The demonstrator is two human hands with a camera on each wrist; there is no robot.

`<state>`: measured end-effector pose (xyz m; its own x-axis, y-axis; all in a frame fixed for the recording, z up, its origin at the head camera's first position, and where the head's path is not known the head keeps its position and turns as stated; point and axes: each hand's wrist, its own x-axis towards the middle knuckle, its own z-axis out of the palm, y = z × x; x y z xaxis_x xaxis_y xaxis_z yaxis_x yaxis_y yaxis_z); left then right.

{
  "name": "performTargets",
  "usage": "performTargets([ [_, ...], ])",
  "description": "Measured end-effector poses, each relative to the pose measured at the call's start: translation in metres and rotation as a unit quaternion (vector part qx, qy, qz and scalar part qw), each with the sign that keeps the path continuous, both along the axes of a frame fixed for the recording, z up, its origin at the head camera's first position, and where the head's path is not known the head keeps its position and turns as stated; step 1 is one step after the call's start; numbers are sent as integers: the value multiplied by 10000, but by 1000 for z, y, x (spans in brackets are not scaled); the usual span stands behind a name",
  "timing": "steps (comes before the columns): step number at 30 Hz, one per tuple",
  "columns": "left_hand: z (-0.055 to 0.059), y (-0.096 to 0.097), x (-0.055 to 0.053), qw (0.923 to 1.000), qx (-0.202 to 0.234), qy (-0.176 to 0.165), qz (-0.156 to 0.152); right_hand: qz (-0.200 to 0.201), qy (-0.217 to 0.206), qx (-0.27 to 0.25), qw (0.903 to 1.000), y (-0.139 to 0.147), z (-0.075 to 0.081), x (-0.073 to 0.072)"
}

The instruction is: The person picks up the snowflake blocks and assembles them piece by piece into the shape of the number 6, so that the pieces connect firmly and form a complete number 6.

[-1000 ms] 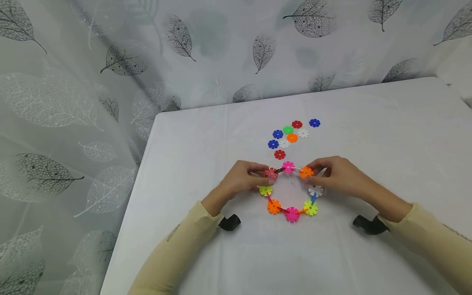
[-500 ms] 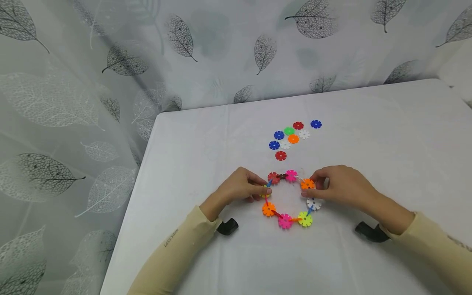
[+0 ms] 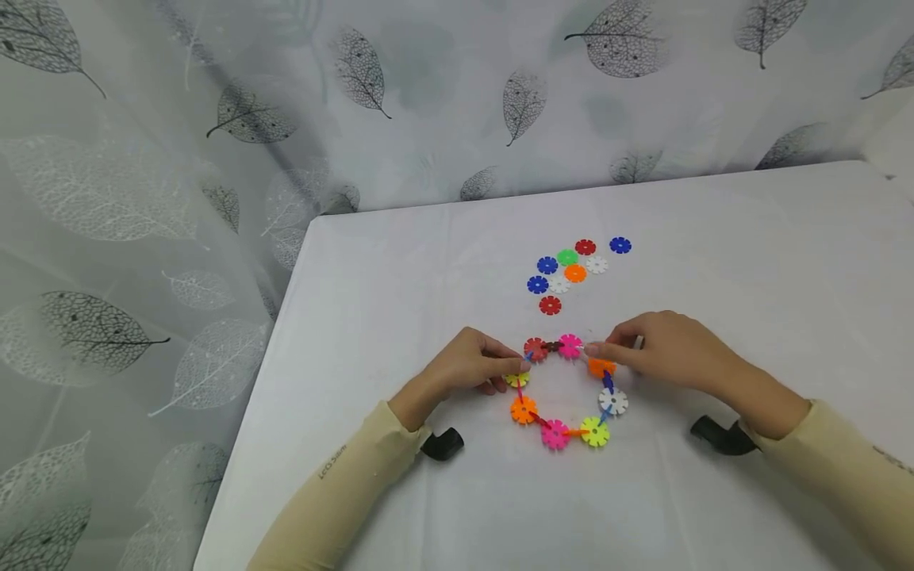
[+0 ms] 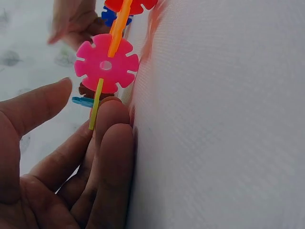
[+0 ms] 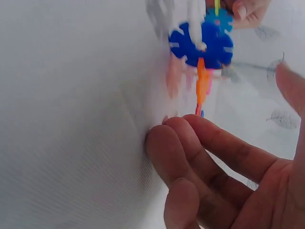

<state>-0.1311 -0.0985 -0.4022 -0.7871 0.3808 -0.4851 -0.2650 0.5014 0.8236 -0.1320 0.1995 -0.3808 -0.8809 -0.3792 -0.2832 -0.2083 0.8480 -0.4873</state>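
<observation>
Linking notched discs into a ring looks mostly done to me, so you're well along. The ring of discs [image 3: 524,410] sits between your two hands on the white table [image 3: 750,262] and bulges back toward you past both of them. I count eight discs lying flat-ish, with smaller-looking edge-on pieces slotted between them as links.

Your left hand [image 3: 467,361] is at the ring's left side, fingertips against the yellow disc [image 3: 517,380]. In the left wrist view your thumb stands apart from it, so I'd call that a loose support with relaxed fingers, not a pinch. Your right hand [image 3: 653,345] is at the far right of the ring, fingers loosely bent with nothing between them and the thumb, as far as the right wrist view goes.

The bit I can't vouch for is right by your right fingertips, between the far pink disc [image 3: 570,346] and the orange disc [image 3: 601,369]. There's a sliver of white there, but your hand is in the way, so no idea if that joint is seated. The near side looks linked all the way round.

As for leftovers, nine loose discs [image 3: 575,274] lie beyond your hands, none joined up.
</observation>
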Motion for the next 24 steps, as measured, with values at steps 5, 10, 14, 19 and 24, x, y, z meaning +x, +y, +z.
performTargets([
  [5, -4, 0, -2, 9999, -93, -29, 142, -273, 108, -485, 9984, 0, 3, -24],
  [10, -7, -1, -5, 9997, 79, -136, 205, -512, 367, -1008, 9929, -2, 0, -48],
  [14, -9, -1, -6, 9994, 231, -209, 180, -676, 385, -1313, 9883, -4, -4, -63],
  [19, -9, -2, -4, 9993, 261, -222, 167, -768, 211, -1622, 9835, -8, -12, -76],
  [24, -7, -1, -3, 9993, 276, -171, 202, -424, -10, -1588, 9864, -17, -20, -83],
])
